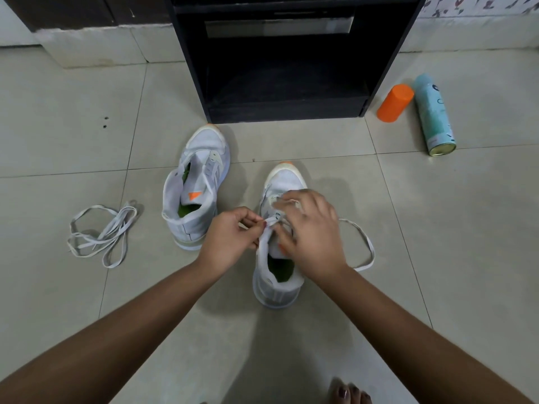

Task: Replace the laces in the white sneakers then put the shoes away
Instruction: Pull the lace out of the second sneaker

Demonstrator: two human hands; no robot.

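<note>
Two white sneakers with green insoles and orange toe tips stand on the tiled floor. The left sneaker (195,188) has no hands on it. Over the right sneaker (277,269) both hands work at the eyelets. My left hand (230,240) pinches the end of a white lace (364,243) at the shoe's tongue. My right hand (312,234) covers the eyelet area with its fingers on the same lace, which loops out onto the floor to the right. A loose white lace (102,237) lies in a tangle to the left.
A black open cabinet (285,109) stands just beyond the shoes. An orange cap (395,102) and a teal spray can (434,118) lie on the floor to the right. A bare foot (348,393) shows at the bottom edge.
</note>
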